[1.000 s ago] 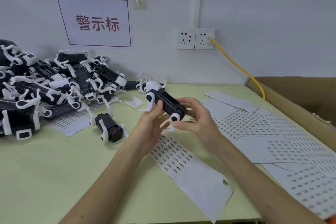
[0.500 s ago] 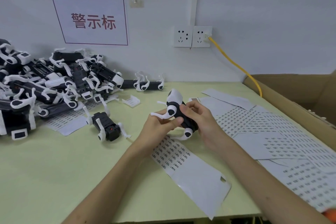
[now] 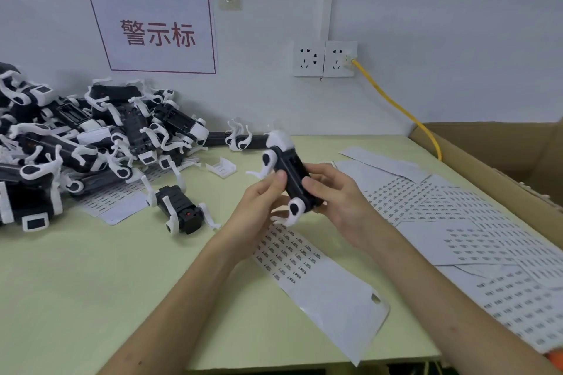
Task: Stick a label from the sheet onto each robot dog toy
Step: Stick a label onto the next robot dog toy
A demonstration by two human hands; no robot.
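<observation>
Black-and-white plastic robot dog toy [image 3: 288, 178] is held up over the pale green tabletop [image 3: 91, 283], w/ both hands on it: left hand [image 3: 262, 204] has its thumb pressed on the dark body and fingers curled under, right hand [image 3: 332, 195] wraps the other side, thumb on top too, so both are clamped on the toy. It sits tilted, white head end pointing away toward the wall, just above the near label sheet [image 3: 307, 271]. Can't tell if a label is already on it or stuck to a fingertip; too small to see. Risks, as I judge them: label could go on crooked or creased if the thumb rubs it sideways rather than pressing flat; the thin white legs stick out and could snag or snap if the grip shifts; toy could slip and drop onto the sheet, lifting or smudging unused labels. Also easy to mix done and undone toys, since the lone toy [image 3: 179, 213] lies between the pile [image 3: 76, 143] and the hands, w/ nothing marking which is which. Counts: 1 toy in hand, 1 lying alone on the tabletop, pile at left approx a dozen or more, too tangled to count exactly, plus 1 more lying at the wall behind the held toy. Label sheets: 1 near the hands, 1 partly under the pile, and a spread of overlapping ones at right [image 3: 457, 222], approx 5+, edges hidden. 1 cardboard box [image 3: 502, 167] at far right, 1 loose white plastic piece [image 3: 221, 166].
</observation>
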